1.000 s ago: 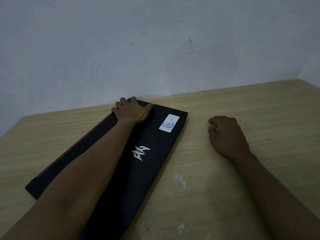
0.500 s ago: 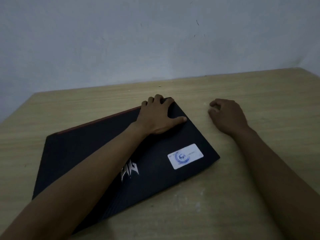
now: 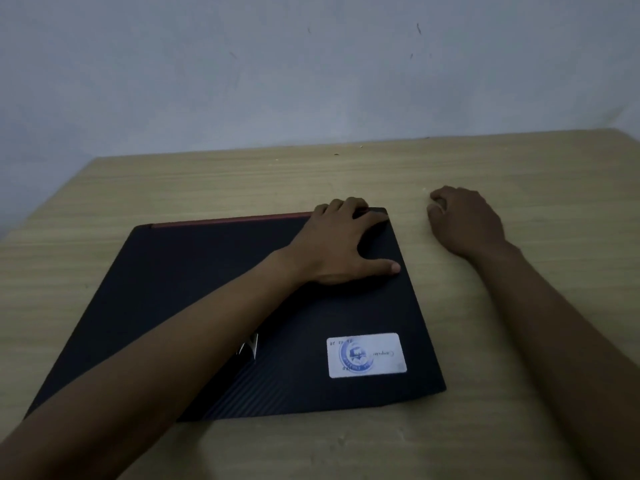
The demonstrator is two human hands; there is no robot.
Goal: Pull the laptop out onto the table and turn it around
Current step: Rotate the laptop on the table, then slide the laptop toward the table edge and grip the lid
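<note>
Two hands out in front of you, your left hand [image 3: 341, 242] spread flat on the far right corner of the closed black laptop [image 3: 194, 289], fingers hooked over its back edge, laptop flat on the wooden table [image 3: 519, 341], white sticker [image 3: 366, 355] near its right edge, your right hand [image 3: 465, 221] loosely curled on the bare table beside it, holding nothing.

A plain pale wall [image 3: 311, 71] fills the upper third of the frame, painted a bluish grey, with a few small dark scuffs toward the upper right. Below it a table [image 3: 519, 341] of light wood grain takes up the rest, its far edge meeting the wall across the middle and its left edge slanting down toward the lower left. The light is dim and even, and a few pale specks lie near the far edge.
</note>
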